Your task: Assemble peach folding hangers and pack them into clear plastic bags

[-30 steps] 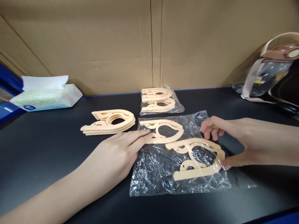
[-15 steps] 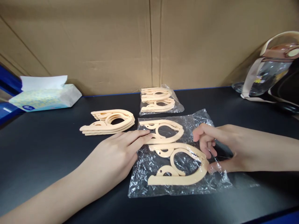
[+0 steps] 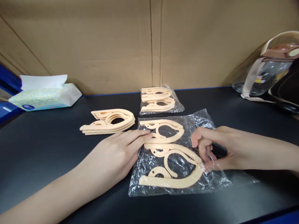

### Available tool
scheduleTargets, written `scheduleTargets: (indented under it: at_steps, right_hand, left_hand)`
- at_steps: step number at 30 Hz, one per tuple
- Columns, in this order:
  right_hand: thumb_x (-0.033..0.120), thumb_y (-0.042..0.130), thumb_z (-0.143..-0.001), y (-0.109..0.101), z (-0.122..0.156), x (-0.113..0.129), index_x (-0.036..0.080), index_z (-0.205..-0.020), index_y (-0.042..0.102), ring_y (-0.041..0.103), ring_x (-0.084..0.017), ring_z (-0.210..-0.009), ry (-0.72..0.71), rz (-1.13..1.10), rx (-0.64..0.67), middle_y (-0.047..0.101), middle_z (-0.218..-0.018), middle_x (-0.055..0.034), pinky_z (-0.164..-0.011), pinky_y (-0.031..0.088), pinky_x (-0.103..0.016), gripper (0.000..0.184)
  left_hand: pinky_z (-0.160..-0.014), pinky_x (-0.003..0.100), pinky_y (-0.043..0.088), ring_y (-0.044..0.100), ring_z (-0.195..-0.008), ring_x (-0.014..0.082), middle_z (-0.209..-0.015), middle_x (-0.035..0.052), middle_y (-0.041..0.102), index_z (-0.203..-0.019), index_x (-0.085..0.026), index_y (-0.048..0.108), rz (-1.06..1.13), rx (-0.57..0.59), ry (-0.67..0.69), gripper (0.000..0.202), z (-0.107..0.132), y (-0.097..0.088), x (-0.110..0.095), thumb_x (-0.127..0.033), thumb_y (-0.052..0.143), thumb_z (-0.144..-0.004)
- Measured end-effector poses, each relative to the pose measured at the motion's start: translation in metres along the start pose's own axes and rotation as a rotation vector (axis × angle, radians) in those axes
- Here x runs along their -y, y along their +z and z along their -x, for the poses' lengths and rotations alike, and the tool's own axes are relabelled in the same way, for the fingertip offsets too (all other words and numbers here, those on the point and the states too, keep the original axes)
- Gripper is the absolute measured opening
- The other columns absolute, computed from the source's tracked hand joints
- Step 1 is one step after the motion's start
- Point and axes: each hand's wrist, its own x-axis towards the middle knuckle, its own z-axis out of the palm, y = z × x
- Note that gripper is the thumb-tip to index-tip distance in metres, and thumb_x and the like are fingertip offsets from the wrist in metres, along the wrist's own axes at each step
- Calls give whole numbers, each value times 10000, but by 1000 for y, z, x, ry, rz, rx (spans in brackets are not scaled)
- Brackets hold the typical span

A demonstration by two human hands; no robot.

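A clear plastic bag (image 3: pixel 144 188) lies flat with two cream folding hangers in it, the far hanger (image 3: pixel 179 133) and the near hanger (image 3: pixel 182 183). My left hand (image 3: pixel 120 152) rests with outstretched fingers over the bag's left edge, its fingertips at the far hanger's left end. From the right, my right hand (image 3: pixel 216 147) reaches into the bag; its fingers are curled and its thumb and fingertips pinch the rounded right end of the near hanger. Left of the bag lies a stack of several cream folding hangers (image 3: pixel 121 126).
Behind sits another bag of cream hangers (image 3: pixel 158 105) on the black table (image 3: pixel 42 143). A tissue pack (image 3: pixel 50 98) stands at the back left. At the back right is a clear bottle with a strap (image 3: pixel 268 74), beside a dark object. A cardboard wall (image 3: pixel 105 46) closes the back.
My right hand has moved slightly left, and the near hanger has slid left inside the bag with it. My left hand and the far hanger have stayed put.
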Motion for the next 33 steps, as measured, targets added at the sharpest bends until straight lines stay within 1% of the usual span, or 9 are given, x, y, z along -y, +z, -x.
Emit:
scheduleTargets:
  at_steps: [2, 4, 7, 11, 16, 22, 33]
  right_hand:
    - [361, 779, -870, 1, -1, 0, 251, -1091, 566, 679, -139, -665, 5, 21, -18, 735, -756, 65, -639, 513, -246, 326]
    - [378, 796, -851, 2, -1, -1, 254, -1084, 569, 666, -140, -644, 13, 76, -52, 712, -721, 75, -619, 488, -247, 348]
    - [432, 791, -867, 3, -1, -3, 255, -1105, 571, 655, -136, -640, -16, 143, -72, 692, -723, 77, -612, 462, -245, 369]
    - [471, 749, -921, 5, -2, -7, 250, -1133, 583, 629, -119, -622, -45, 199, -84, 658, -711, 85, -609, 445, -234, 349]
    - [480, 755, -922, 6, -3, -6, 246, -1127, 602, 628, -116, -609, -74, 214, -122, 657, -698, 86, -598, 433, -227, 347]
    - [417, 757, -925, 7, -3, -7, 240, -1101, 597, 618, -117, -598, -105, 276, -140, 645, -701, 82, -570, 407, -234, 297]
    - [365, 741, -953, 9, -3, -7, 231, -1117, 590, 602, -125, -589, -186, 364, -160, 638, -700, 68, -559, 398, -246, 260]
  left_hand:
    - [-1079, 366, 570, 686, -1263, 239, -1427, 62, 700, -1439, -187, 622, -3, -24, 20, 481, 1, 2, 3, -100, 363, -1043]
    - [-1081, 356, 563, 681, -1269, 226, -1423, 53, 702, -1437, -198, 622, -9, -34, 23, 540, 2, 5, 6, -30, 336, -1011]
    - [-1073, 347, 562, 683, -1265, 212, -1406, 38, 712, -1430, -228, 626, -5, -36, 23, 601, 2, 8, 10, 26, 320, -979]
    - [-1035, 345, 579, 696, -1236, 214, -1396, 24, 716, -1422, -241, 608, 0, -73, 74, 535, 2, 11, 15, -21, 351, -1008]
    - [-1005, 335, 586, 704, -1213, 206, -1391, 4, 714, -1413, -255, 591, 6, -88, 90, 521, 1, 12, 17, -26, 356, -1008]
    - [-989, 340, 587, 715, -1178, 213, -1365, 7, 729, -1416, -252, 582, 11, -92, 96, 472, 1, 11, 18, -64, 372, -1038]
    - [-1017, 350, 576, 702, -1212, 216, -1374, 23, 725, -1422, -231, 588, -3, -97, 98, 483, 2, 11, 16, -52, 368, -1031]
